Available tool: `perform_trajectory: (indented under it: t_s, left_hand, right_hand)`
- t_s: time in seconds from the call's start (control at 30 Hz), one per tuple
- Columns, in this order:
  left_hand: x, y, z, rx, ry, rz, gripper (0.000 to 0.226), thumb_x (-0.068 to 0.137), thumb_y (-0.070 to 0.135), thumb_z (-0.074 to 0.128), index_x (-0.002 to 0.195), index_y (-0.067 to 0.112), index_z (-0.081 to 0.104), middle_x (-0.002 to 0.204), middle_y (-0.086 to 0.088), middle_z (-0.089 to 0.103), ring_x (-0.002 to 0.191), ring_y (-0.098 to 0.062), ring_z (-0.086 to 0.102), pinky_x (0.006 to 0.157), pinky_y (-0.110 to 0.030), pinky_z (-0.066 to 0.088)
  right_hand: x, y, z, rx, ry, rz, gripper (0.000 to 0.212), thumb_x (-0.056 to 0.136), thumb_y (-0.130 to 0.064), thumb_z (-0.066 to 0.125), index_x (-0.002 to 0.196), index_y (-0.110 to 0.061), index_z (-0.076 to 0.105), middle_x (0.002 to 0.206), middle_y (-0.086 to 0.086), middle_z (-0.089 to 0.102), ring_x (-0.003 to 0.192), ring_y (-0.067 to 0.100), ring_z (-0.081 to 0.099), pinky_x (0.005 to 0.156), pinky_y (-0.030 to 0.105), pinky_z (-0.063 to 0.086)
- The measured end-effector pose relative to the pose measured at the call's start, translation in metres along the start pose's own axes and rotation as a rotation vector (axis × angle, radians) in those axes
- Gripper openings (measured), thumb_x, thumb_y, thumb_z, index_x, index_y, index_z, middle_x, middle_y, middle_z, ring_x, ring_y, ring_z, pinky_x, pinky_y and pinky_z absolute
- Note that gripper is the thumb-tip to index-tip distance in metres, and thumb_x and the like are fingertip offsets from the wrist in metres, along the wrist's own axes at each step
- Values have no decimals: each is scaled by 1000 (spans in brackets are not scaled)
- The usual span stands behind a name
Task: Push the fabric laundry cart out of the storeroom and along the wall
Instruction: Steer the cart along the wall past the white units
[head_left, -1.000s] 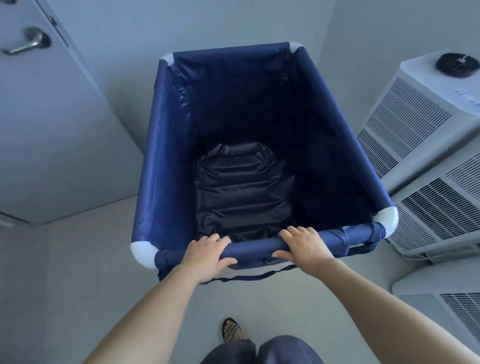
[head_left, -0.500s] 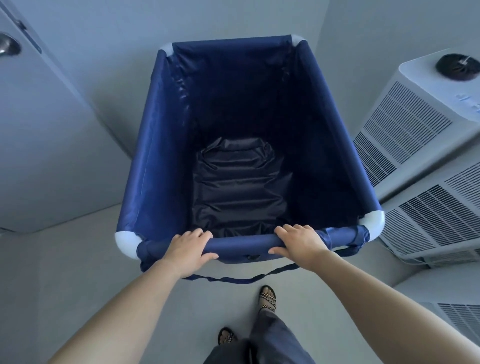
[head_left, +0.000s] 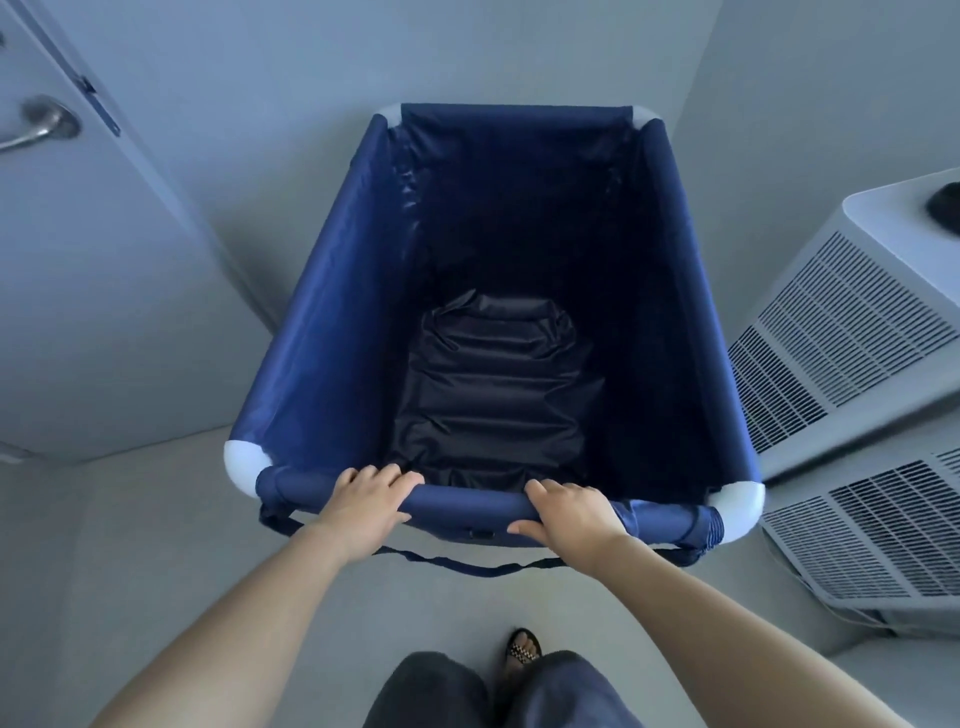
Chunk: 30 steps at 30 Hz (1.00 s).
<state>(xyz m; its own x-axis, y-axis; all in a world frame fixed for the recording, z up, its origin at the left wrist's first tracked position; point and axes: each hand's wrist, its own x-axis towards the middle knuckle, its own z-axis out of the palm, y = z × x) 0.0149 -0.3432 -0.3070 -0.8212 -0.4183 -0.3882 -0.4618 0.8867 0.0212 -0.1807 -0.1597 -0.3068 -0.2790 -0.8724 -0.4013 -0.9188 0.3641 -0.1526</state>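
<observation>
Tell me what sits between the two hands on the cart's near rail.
Head view: only the bare, blue fabric-covered near rail lies between the left hand and the right hand, both gripping it.

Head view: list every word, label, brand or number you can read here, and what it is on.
No text can be read in this view.
On the laundry cart: plain navy fabric, no print.
On the white vented units: no legible marking.
On the door: no sign or number.
</observation>
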Motion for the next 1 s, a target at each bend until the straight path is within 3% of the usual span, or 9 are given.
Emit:
perform_trajectory:
  t_s: [0.27,0.8,1.0]
  left_hand:
    - [40,-19,-18,-59,-38,7,35,98,33,42,131,33,32,121,6,46,110,-20,43,100,-36,27]
    - [83,-58,-43,-179,-71,151,39,94,36,48,131,38,36,124,9,51,115,-19,45,100,-38,31]
    - [80,-70,-32,-67,-62,241,42,95,37,46,133,39,26,123,8,50,112,-22,46,90,-42,35]
  right_hand:
    - [32,10,-17,-2,3,32,51,92,-60,34,112,-14,43,110,6,60,95,28,59,72,34,38]
    - [60,-5,-31,-81,32,259,52,92,-57,36,119,-13,42,118,8,56,105,28,55,87,37,39]
    - [53,-20,-29,-81,19,311,52,93,-56,35,122,-13,40,118,7,53,106,26,52,91,36,38]
